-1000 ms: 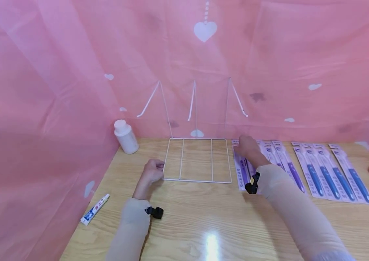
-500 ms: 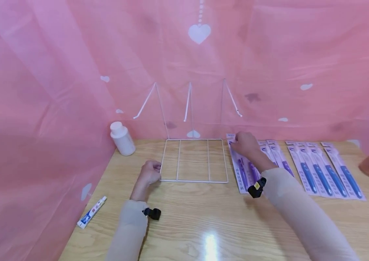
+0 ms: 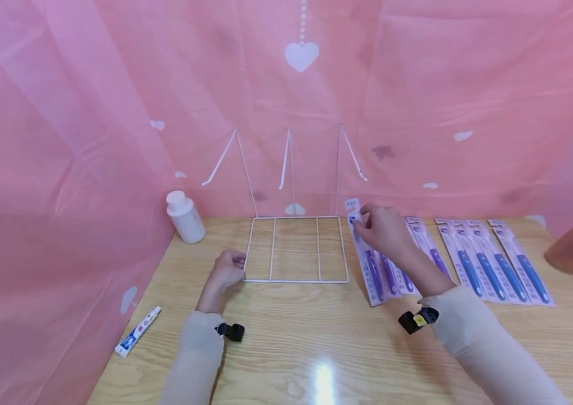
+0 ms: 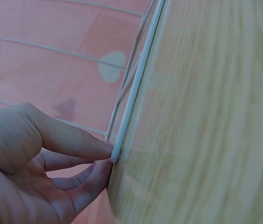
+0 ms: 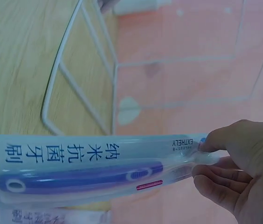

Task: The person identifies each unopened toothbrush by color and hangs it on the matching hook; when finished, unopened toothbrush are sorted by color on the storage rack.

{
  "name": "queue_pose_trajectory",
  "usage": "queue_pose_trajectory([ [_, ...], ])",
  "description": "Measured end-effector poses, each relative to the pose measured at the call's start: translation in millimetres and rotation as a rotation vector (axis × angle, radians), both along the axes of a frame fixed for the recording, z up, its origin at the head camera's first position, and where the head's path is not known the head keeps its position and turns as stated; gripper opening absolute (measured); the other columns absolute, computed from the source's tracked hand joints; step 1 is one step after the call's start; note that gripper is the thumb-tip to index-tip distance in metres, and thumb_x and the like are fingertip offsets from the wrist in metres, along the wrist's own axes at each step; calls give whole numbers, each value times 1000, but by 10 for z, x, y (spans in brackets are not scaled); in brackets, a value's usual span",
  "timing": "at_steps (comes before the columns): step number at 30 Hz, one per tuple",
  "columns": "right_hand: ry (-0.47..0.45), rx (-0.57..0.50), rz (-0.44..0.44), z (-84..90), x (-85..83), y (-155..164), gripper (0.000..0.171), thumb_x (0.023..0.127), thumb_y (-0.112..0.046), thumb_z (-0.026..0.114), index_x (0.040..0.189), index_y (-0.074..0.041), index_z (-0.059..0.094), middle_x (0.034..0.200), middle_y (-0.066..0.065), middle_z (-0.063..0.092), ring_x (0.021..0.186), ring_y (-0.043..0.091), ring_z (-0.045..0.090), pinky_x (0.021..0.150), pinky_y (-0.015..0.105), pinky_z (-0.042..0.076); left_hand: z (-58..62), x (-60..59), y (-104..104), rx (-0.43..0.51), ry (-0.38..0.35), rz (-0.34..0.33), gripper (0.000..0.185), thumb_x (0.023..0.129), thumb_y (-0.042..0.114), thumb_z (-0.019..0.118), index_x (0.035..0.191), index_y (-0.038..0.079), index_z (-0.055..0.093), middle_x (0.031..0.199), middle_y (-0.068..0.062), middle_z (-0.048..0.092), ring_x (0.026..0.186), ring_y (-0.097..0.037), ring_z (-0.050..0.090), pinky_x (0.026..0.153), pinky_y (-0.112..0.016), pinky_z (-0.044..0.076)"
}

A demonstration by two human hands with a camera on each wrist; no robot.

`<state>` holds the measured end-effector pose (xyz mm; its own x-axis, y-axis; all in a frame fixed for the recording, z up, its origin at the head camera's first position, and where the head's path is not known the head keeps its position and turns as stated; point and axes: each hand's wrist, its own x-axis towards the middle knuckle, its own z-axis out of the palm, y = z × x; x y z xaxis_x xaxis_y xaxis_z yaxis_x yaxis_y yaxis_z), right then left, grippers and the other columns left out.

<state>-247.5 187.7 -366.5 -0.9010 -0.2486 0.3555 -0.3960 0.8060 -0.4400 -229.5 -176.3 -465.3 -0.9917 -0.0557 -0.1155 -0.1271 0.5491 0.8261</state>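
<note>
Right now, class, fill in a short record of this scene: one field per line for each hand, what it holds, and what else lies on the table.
left hand: left hand pinches the front left corner of the white wire rack
right hand: right hand pinches the top of a packaged purple toothbrush, lifted at that end
surface: wooden table
right of rack: row of packaged toothbrushes lying flat
left of rack: white bottle by the curtain, small tube near the table edge
backdrop: pink curtain with white hearts

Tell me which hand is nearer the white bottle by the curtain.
Left. The left hand grips the wire rack's front-left corner, just in front of the white bottle; the right hand pinches a toothbrush pack beyond the rack's far side.
</note>
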Motion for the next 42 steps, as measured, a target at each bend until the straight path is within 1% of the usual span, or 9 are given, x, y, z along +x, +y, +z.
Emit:
queue_pose_trajectory([
  [5,125,-50,63,177,253,-123,20,88,-10,67,103,4,66,63,3,56,48,14,47,41,27,41,-10,5,-17,0,-5,5,62,59,-22,57,120,-13,62,99,-18,63,94,-29,60,75,-28,53],
  [11,277,-118,106,386,509,-304,12,86,-8,70,95,-2,65,65,2,59,51,11,50,43,24,43,-2,-1,0,6,-4,8,62,59,-22,58,120,-13,63,98,-17,63,92,-28,60,73,-27,52],
  [15,405,-162,157,509,613,-462,10,83,-7,71,90,-4,65,63,1,59,52,9,53,45,25,45,-1,-9,13,7,-8,13,63,59,-22,59,120,-13,63,97,-17,63,91,-28,59,73,-27,52],
  [18,456,-215,196,605,651,-597,11,83,-6,72,90,-3,65,63,1,59,53,8,55,46,25,47,14,-16,19,2,-6,14,63,59,-23,58,120,-13,63,97,-16,63,91,-28,59,73,-27,52],
  [22,465,-256,223,722,676,-771,12,84,-7,71,93,-1,66,63,1,60,54,9,56,47,25,48,40,-19,41,7,0,6,62,59,-22,57,120,-13,63,97,-16,63,91,-27,59,73,-27,51],
  [26,445,-273,239,777,658,-908,12,85,-8,70,94,-2,65,64,1,61,55,10,57,49,24,49,51,-16,70,15,0,4,60,61,-22,55,119,-13,63,96,-16,62,90,-27,59,73,-27,51],
  [32,416,-315,231,772,570,-1035,11,85,-9,70,93,-4,66,65,-1,61,56,9,58,50,25,49,30,-20,90,23,-3,-4,60,59,-23,54,118,-15,62,96,-17,62,90,-27,59,73,-27,51],
  [39,402,-315,230,737,508,-1099,11,83,-8,71,91,-3,65,63,-1,60,55,10,59,47,25,49,-14,-34,132,31,3,-9,58,60,-22,55,117,-14,63,95,-16,63,89,-26,59,73,-27,51],
  [42,388,-312,212,719,459,-1110,10,83,-7,70,89,-3,64,62,0,59,54,11,58,46,26,47,-10,-29,137,36,1,-9,58,60,-22,55,117,-14,63,95,-16,62,89,-26,59,72,-27,51],
])
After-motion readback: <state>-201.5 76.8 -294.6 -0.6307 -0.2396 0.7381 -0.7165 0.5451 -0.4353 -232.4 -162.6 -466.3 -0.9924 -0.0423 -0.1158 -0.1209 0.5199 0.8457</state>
